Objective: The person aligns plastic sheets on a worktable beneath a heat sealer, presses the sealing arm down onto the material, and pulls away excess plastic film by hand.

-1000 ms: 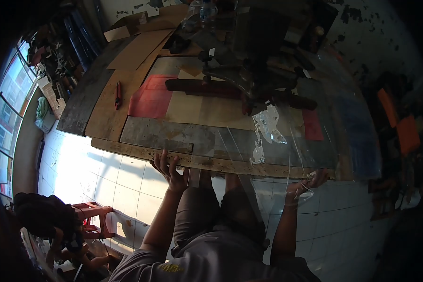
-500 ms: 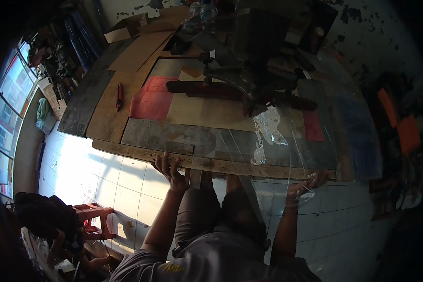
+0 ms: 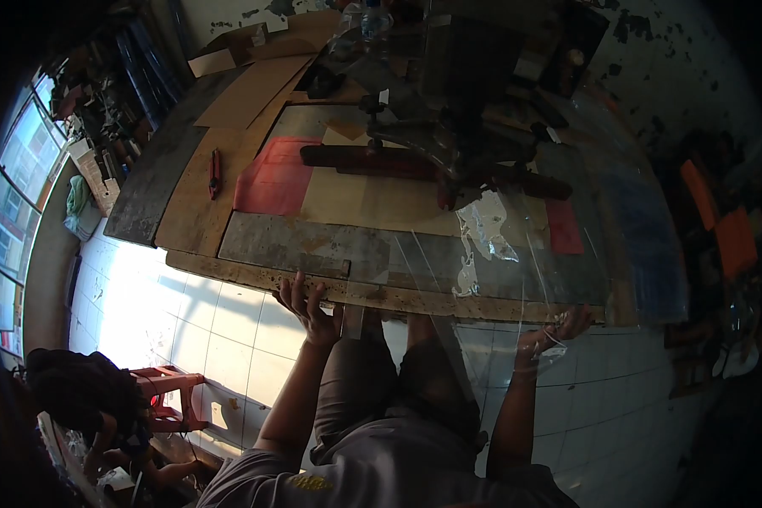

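My left hand (image 3: 309, 315) rests against the wooden front edge (image 3: 381, 298) of the workbench, fingers extended and apart. At the right end of that edge, my right hand (image 3: 565, 327) is closed on a bunched clear plastic sheet (image 3: 529, 279). The sheet spreads over the right part of the bench and hangs below its edge, glinting in places. Under it and to its left lie a cream panel (image 3: 381, 199) and a red panel (image 3: 275, 176). A dark machine with a long bar (image 3: 368, 161) stands over the panels.
A red cutter knife (image 3: 214, 173) lies on the bench's left side, near flat cardboard (image 3: 254, 89). Blue plastic (image 3: 648, 245) covers the right end. At lower left, another person (image 3: 85, 389) bends beside a red stool (image 3: 169, 394) on the tiled floor.
My hands and the plastic sheet have barely moved. The other person at lower left has shifted an arm slightly.
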